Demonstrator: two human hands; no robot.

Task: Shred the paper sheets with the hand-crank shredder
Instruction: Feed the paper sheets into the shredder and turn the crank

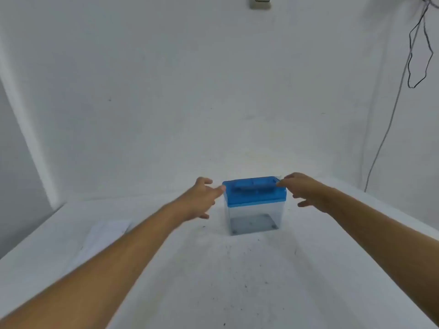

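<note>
**Unit position.** The hand-crank shredder (pixel 254 210) stands upright on the white table (pixel 213 293), approx. centre of view and slightly toward 4 o'clock. It has a blue lid (pixel 255 193) fitted on a clear bin (pixel 254 220). The bin floor shows through the wall, w/ no shreds visible inside.

**L hand.** The left hand (pixel 200 198) is at the 9 o'clock side of the lid, forearm entering from 7 o'clock. The fingers (pixel 217 189) are spread wide and hold nothing. One fingertip sits at the lid's left edge. Motion blur leaves it unclear whether it touches or is just beside it.

**R hand.** The right hand (pixel 308 192) is at the 3 o'clock side of the lid, forearm entering from 4 o'clock. The fingers are loosely spread, w/ no grip on anything. The upper fingertips (pixel 281 184) reach the lid's right end, and the lower fingers hang beside the bin wall, apart from it.

**Paper.** The paper sheets (pixel 104 233) lie flat on the table at 8 o'clock from the shredder, well apart from it and partly behind the L forearm. They are white on white, so the edges are faint.

**Surroundings.** Small dark specks are scattered on the table at 6 o'clock from the unit. Dark cables (pixel 389 129) hang down the wall at 2 o'clock. A wall switch (pixel 260 1) is at 12 o'clock, cut off by the frame edge.
</note>
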